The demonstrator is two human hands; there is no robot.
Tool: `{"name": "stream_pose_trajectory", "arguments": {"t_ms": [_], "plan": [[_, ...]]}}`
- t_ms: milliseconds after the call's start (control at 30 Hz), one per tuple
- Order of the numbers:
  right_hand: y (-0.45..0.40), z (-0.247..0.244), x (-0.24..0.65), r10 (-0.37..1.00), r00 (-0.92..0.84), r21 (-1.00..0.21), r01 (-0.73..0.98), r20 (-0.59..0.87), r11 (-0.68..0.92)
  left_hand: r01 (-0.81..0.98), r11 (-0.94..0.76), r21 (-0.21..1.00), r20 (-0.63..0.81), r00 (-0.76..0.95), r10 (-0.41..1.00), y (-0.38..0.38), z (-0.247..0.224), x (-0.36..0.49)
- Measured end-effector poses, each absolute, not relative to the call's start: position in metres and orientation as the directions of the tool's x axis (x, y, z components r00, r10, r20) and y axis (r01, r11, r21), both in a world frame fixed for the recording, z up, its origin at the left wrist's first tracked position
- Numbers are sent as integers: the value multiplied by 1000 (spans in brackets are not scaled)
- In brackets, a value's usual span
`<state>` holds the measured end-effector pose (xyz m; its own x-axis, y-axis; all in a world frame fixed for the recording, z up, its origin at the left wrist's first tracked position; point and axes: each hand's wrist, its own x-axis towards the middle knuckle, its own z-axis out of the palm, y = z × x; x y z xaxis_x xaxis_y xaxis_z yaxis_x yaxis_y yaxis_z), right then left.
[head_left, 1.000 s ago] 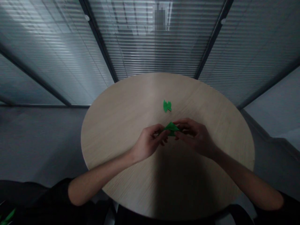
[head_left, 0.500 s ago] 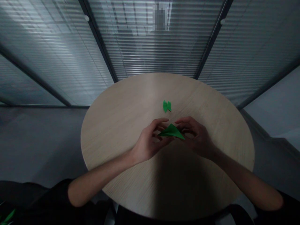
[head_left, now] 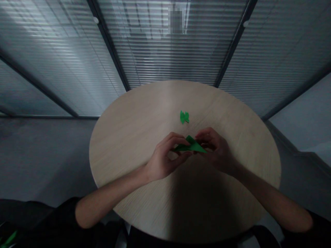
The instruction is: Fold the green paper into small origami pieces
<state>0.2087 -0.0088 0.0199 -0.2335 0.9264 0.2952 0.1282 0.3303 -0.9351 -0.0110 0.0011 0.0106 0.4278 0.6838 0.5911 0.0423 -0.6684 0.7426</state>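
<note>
Between my two hands is a piece of folded green paper [head_left: 191,146], roughly triangular, with a flap standing up at its top. My left hand [head_left: 168,155] grips its left side, the fingers laid over the flap and the thumb along the near edge. On the other side, my right hand [head_left: 216,148] holds the paper with curled fingers; its fingertips are partly hidden behind the paper. Beyond the hands a small green folded-paper butterfly [head_left: 184,117] lies on the table.
The round wooden table [head_left: 124,137] carries the paper pieces, and a dark shadow falls across its near side. Glass panels with blinds [head_left: 170,58] stand right behind its far edge. Something green [head_left: 10,238] shows at the bottom left corner.
My left fingers have come down over the top of the folded paper. The paper has tilted slightly and shifted a little to the right. The butterfly has stayed put.
</note>
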Motion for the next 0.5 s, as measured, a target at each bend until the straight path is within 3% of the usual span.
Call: {"name": "stream_pose_trajectory", "arguments": {"t_ms": [300,500], "plan": [[-8,18,206,925,-311,-966,64,220,251,71,-752,655,634,489,599,2,15,-11],[-4,22,207,921,-379,-994,-93,89,57,16,-607,794,507,532,678,0,19,-11]]}}
